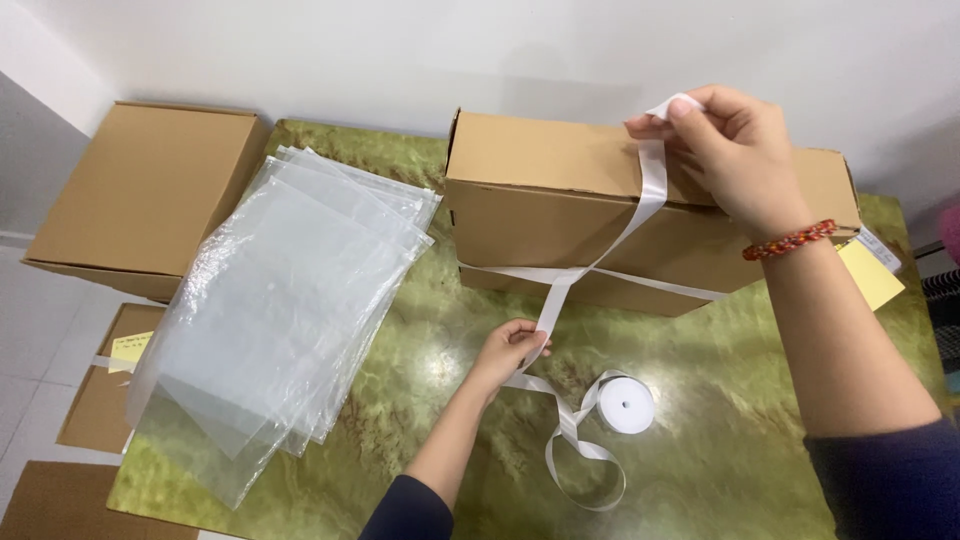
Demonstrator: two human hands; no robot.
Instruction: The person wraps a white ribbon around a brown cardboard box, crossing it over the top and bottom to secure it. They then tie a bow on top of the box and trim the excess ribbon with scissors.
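A closed brown cardboard box stands on the green marbled table. A white ribbon runs over the box's top and crosses itself on its front face. My right hand, with a beaded bracelet at the wrist, pinches the ribbon's end above the box's top. My left hand grips the ribbon just below the box's front. From there the ribbon loops loosely across the table to a white ribbon spool.
A stack of clear plastic bags lies on the table's left part, overhanging its edge. Another brown box sits at the far left; flat boxes lie on the floor below. A yellow note sticks out behind the tied box.
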